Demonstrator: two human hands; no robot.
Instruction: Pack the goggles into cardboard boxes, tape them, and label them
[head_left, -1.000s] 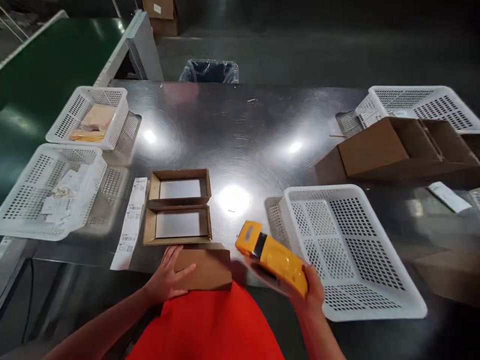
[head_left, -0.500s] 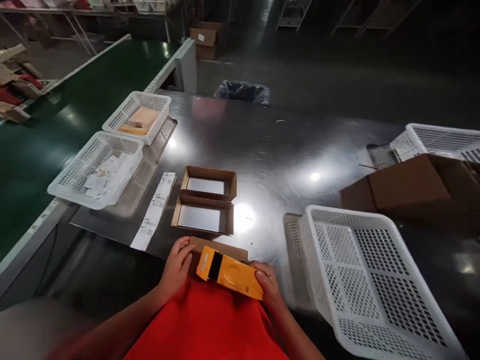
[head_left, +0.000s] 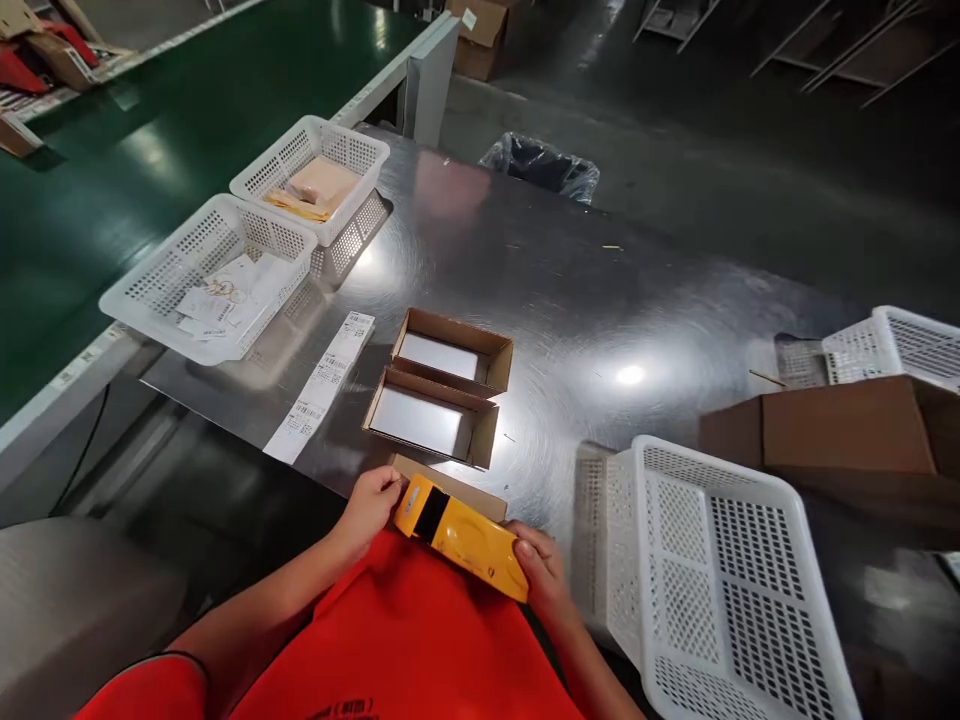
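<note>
A shiny yellow package (head_left: 484, 545) with a black band near its left end lies tilted in front of my red top. My right hand (head_left: 544, 570) grips its right end, thumb on the upper face. At the other end my left hand (head_left: 367, 515) is closed in a pinch right beside the package; what lies between those fingertips is too small to make out. Behind the package shows the edge of a brown cardboard box (head_left: 450, 482), mostly hidden. Beyond it stand two open cardboard boxes, a nearer one (head_left: 373, 405) and a farther one (head_left: 499, 365).
A strip of printed labels (head_left: 322, 385) lies left of the boxes on the metal table (head_left: 555, 290). Two white baskets (head_left: 244, 345) (head_left: 360, 195) hold papers and envelopes beside a green conveyor (head_left: 187, 110). At right are a large white basket (head_left: 645, 560) and a carton (head_left: 840, 425).
My left fingers have drawn together into a pinch at the package's left end. My right hand keeps its hold. The camera view has shifted and turned.
</note>
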